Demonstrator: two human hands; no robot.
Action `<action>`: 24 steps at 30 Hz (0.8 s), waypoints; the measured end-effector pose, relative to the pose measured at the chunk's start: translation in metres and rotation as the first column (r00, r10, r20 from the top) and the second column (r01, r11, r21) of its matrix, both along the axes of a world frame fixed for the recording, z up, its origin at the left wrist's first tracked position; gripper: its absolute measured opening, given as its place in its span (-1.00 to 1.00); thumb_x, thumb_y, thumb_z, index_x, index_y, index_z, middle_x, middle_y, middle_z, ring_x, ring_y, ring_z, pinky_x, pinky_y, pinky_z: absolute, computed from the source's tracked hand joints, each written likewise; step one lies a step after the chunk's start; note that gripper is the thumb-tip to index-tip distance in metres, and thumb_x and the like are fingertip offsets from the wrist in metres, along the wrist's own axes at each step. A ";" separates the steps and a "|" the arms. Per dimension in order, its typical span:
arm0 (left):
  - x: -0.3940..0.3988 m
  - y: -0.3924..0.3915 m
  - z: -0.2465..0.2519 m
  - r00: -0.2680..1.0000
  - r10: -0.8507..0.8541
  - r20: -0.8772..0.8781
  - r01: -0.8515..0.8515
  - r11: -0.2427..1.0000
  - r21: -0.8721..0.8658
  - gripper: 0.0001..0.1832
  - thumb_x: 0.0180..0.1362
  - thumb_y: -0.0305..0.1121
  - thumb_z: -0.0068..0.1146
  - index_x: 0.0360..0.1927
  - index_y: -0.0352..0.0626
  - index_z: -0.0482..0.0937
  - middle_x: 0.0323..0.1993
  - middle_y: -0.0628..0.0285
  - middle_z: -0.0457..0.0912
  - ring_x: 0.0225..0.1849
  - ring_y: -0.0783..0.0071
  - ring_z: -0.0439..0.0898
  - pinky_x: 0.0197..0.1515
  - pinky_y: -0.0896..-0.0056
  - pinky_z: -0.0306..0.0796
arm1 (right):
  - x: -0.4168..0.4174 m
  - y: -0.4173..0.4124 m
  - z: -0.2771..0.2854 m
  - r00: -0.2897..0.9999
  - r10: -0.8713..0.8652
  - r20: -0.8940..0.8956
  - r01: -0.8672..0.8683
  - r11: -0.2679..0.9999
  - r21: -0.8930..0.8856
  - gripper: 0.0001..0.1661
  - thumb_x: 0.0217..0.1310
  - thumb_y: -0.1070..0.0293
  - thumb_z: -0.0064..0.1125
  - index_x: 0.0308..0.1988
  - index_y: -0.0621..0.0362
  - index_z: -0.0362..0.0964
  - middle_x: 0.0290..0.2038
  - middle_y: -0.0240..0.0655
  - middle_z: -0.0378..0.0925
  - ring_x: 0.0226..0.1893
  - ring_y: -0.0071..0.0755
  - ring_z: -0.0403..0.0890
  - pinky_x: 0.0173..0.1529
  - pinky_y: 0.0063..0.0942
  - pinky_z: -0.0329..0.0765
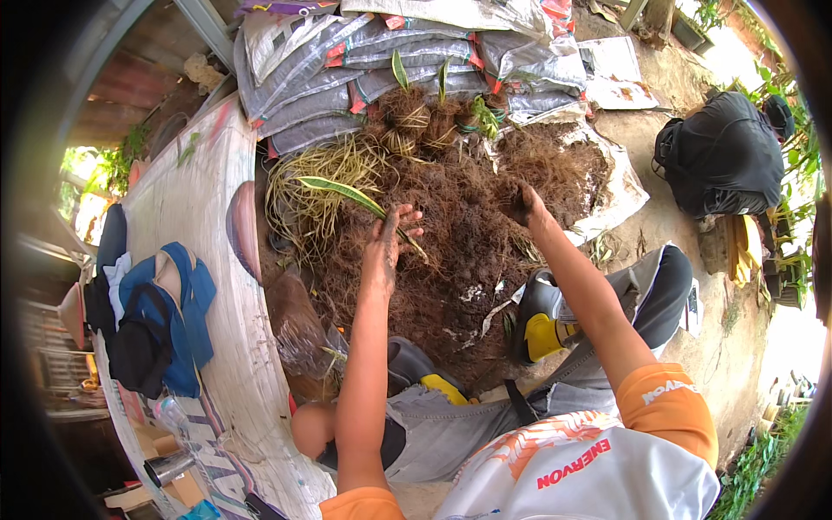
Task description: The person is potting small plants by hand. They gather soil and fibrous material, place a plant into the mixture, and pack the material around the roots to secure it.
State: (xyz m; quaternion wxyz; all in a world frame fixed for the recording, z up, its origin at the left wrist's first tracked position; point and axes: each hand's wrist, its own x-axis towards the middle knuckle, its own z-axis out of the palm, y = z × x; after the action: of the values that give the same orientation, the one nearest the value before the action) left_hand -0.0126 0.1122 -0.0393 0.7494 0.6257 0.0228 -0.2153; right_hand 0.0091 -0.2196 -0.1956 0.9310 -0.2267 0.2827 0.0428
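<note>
A long green leaf cutting with yellow edges, like a snake plant's [343, 190], lies across my soil-stained left hand [388, 244], held near the thumb. Its pale lower end points down over a heap of brown coconut fiber and soil [448, 214]. My right hand [523, 205] reaches into the fiber at the heap's right side; its fingers are partly hidden, so whether it grips anything is unclear. Beyond the hands stand fiber-wrapped root balls [406, 114] with upright leaves, and a small leafy plant [485, 117]. A pile of yellowish strips [322, 188] lies left of the heap.
Stacked grey sacks [364, 78] border the far side. A white panel [221, 325] on the left carries a blue bag [195, 305]. A clear plastic bag [296, 325] lies near my left forearm. At right sit a white sack [617, 195] under fiber and a black-covered object [728, 156].
</note>
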 end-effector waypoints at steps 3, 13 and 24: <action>-0.001 -0.011 0.002 0.999 -0.033 0.012 0.034 0.999 -0.004 -0.48 0.23 0.13 0.01 0.02 -0.09 0.51 -0.11 0.25 0.63 -0.16 0.48 0.62 -0.12 0.39 0.41 | 0.007 -0.023 0.004 0.999 -0.018 -0.027 0.015 0.993 -0.115 -0.65 0.36 0.15 -0.10 -0.17 0.17 0.50 -0.23 -0.22 0.62 -0.28 -0.19 0.61 -0.05 -0.21 0.53; -0.007 0.006 0.003 1.000 -0.004 0.027 0.003 1.000 0.002 -0.51 0.27 0.10 -0.04 0.03 -0.08 0.50 -0.10 0.26 0.64 -0.17 0.49 0.61 -0.15 0.43 0.40 | -0.011 0.056 -0.083 0.935 -0.096 -0.341 0.176 0.962 0.210 -0.69 0.34 0.22 -0.04 -0.12 0.23 0.45 -0.20 -0.18 0.57 -0.20 -0.20 0.60 -0.09 -0.16 0.56; -0.005 0.012 -0.003 1.000 -0.026 0.011 0.026 0.999 -0.035 -0.47 0.24 0.13 -0.01 0.06 -0.08 0.47 -0.06 0.24 0.60 -0.08 0.41 0.60 0.08 0.19 0.28 | -0.047 0.078 -0.127 0.908 0.272 -0.318 -0.419 0.585 -0.695 -0.60 0.18 0.17 0.15 -0.07 0.19 0.50 -0.33 -0.39 0.51 -0.37 -0.38 0.44 -0.22 -0.35 0.40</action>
State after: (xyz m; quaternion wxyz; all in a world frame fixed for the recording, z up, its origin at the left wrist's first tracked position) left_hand -0.0177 0.1247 -0.0426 0.7575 0.6139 0.0067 -0.2220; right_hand -0.0378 -0.1417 -0.3231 0.6978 -0.6355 0.3067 0.1233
